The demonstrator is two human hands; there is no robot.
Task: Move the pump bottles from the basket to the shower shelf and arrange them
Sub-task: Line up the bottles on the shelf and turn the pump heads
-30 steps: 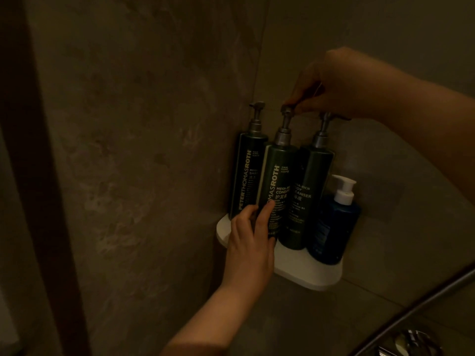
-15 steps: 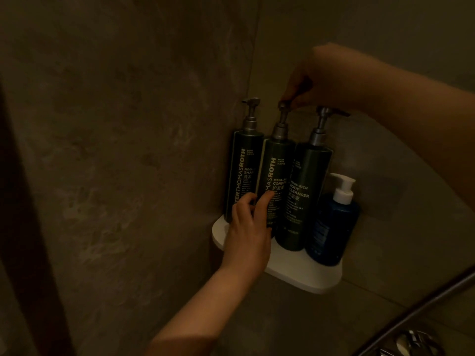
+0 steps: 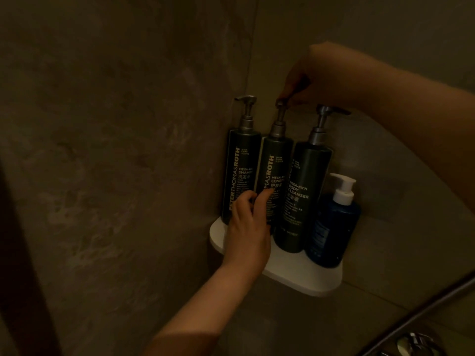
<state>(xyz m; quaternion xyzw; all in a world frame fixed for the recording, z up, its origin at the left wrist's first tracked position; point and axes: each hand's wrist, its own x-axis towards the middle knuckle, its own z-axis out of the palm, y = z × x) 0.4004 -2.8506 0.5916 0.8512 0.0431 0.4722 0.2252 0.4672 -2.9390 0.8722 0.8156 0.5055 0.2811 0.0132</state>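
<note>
Three tall dark pump bottles stand upright in a row on the white corner shelf [image 3: 303, 278]: the shampoo bottle [image 3: 240, 170] at the left, the conditioner bottle [image 3: 276, 176] in the middle, the body cleanser bottle [image 3: 304, 199] at the right. My right hand [image 3: 321, 78] pinches the pump head of the conditioner bottle from above. My left hand [image 3: 248, 232] rests its fingertips on the lower front of that same bottle, fingers spread. A shorter blue bottle [image 3: 334, 227] with a white pump stands at the shelf's right end.
The shelf sits in a corner of two dark stone walls. A metal shower hose [image 3: 416, 314] crosses the lower right, with a chrome fitting [image 3: 413, 345] at the bottom edge. A dark vertical frame [image 3: 23, 278] runs down the left side.
The middle bottle has moved slightly away from the body cleanser, and its pump head has been turned under my right hand. My left fingers have shifted a little on its front.
</note>
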